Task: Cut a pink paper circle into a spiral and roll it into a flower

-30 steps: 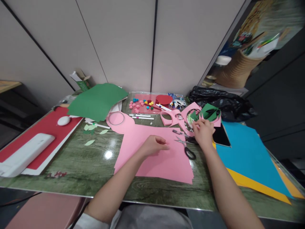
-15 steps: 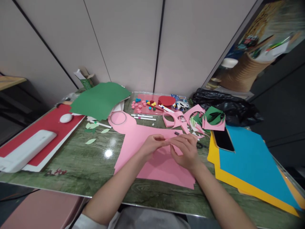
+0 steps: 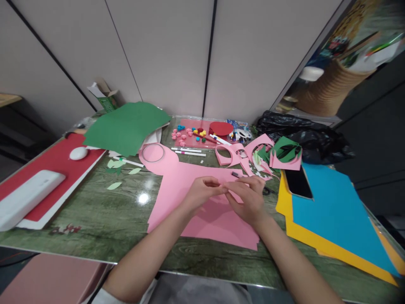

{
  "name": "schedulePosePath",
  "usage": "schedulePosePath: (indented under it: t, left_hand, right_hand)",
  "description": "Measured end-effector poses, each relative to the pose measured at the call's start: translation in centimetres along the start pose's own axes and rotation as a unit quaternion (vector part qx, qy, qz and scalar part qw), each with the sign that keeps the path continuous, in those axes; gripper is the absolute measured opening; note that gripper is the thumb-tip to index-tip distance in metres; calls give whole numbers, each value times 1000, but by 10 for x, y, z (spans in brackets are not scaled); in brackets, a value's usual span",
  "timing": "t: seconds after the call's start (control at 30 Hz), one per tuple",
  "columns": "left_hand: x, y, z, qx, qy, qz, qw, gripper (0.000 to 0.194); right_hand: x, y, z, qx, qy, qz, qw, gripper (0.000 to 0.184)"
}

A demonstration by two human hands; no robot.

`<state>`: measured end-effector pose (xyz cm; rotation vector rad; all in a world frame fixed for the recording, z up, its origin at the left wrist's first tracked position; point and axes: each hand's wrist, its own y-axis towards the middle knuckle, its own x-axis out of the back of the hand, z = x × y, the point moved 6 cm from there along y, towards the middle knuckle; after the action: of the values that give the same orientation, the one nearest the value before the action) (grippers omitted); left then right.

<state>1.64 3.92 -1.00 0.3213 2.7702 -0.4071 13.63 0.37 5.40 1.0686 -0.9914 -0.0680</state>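
Observation:
My left hand (image 3: 205,192) and my right hand (image 3: 245,197) meet over a stack of pink paper (image 3: 202,221). Thumbs and fingers of both are pinched together fingertip to fingertip; whatever lies between them is too small or hidden to name. Just beyond my right fingers shows a short dark object (image 3: 234,174), partly covered by the hand. A black loop, like a scissors handle (image 3: 267,191), peeks out right of that hand. A round pink paper piece (image 3: 172,160) with a thin ring (image 3: 153,153) on it lies beyond my left hand.
Pink paper offcuts (image 3: 224,156), markers (image 3: 189,153) and a clear tray (image 3: 177,145) of small coloured pieces lie at the back. Green paper (image 3: 126,126) and red paper (image 3: 80,169) are left. At right are a phone (image 3: 298,183), blue paper (image 3: 332,207) and a black bag (image 3: 303,137).
The head view has shifted slightly, so the table items sit a little differently in frame. My hands stay pinched together over the pink paper, the fingertips a little closer.

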Motion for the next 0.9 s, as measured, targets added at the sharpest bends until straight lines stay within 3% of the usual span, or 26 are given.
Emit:
schedulePosePath:
  t: [0.3,0.53,0.9]
  left_hand:
    - [-4,-5,-11,-14,-3,25,1000,21]
    - [1,-6,-12,-61,44,-38,996,16]
    - [-4,-11,-21,-61,74,-52,994,16]
  right_hand:
    - [7,6,-6,-49,20,-8,999,31]
    - [7,3,-10,-68,67,-18,995,36]
    - [8,2,-11,-79,131,-34,988,39]
